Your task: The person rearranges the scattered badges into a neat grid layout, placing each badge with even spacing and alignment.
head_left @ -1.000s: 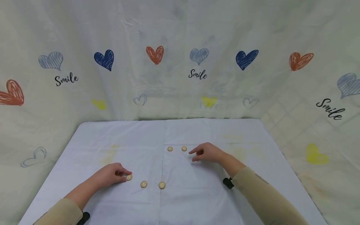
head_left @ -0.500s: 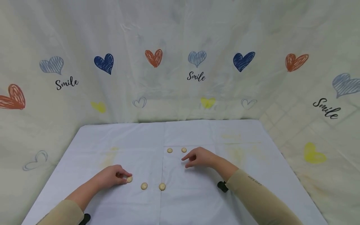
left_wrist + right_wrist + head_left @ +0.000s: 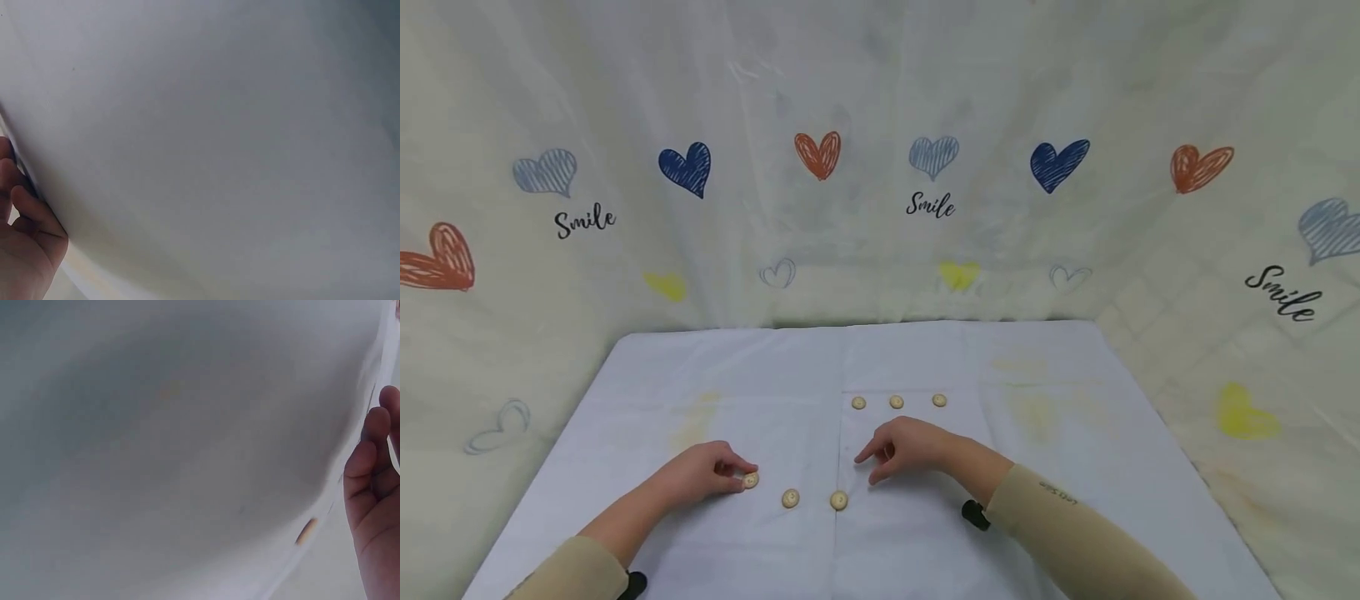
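Observation:
My left hand [image 3: 703, 475] is at the left of the table, thumb and index finger pinching the edge of a round wooden button [image 3: 750, 480]. To its right lie a second button [image 3: 790, 498] and a third button [image 3: 838, 500], forming a front row. Over the middle of the table is my right hand [image 3: 904, 450], fingers loosely bent and holding nothing, its fingertips behind and right of the third button. In the left wrist view, the left hand [image 3: 28, 244] shows at the lower left edge, its button hidden. The right wrist view has the right hand [image 3: 375, 487] at the right edge.
Behind the right hand a back row holds a left button [image 3: 858, 402], a middle button [image 3: 897, 402] and a right button [image 3: 939, 400]. A white cloth [image 3: 700, 367] with faint yellow stains covers the table. A curtain [image 3: 880, 100] printed with hearts hangs behind it.
My right hand has moved left and toward the front edge, away from the back row, uncovering its right button. The left hand has stayed at its button.

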`<state>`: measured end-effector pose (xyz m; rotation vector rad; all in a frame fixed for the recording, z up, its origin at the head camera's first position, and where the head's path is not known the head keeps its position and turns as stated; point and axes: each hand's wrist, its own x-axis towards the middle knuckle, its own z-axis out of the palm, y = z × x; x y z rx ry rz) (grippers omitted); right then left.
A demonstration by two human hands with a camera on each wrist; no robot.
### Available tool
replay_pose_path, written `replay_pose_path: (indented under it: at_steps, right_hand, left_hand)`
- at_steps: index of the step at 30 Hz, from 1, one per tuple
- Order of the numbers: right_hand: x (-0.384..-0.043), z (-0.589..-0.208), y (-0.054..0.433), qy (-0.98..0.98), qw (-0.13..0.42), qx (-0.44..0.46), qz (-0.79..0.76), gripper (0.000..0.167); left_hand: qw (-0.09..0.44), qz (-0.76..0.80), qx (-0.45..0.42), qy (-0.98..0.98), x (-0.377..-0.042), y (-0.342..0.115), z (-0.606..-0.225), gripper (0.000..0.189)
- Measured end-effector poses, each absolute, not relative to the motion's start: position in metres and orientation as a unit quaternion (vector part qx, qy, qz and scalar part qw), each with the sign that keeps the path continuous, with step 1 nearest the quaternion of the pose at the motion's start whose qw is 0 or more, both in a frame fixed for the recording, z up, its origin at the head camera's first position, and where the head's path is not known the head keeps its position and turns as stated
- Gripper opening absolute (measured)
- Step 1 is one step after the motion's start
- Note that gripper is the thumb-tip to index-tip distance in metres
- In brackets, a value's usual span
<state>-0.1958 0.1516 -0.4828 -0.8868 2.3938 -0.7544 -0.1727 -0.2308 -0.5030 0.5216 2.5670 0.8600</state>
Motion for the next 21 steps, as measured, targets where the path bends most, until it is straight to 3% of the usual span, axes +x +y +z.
replay_pose_path:
  at_steps: [21]
  right_hand:
    - [-0.178,-0.487,0.109,0.863,0.219,-0.424,-0.165,0.029]
  left_hand:
    - [0.182,0.294,0.180,0.921,-0.170,-0.226,-0.503,0.027]
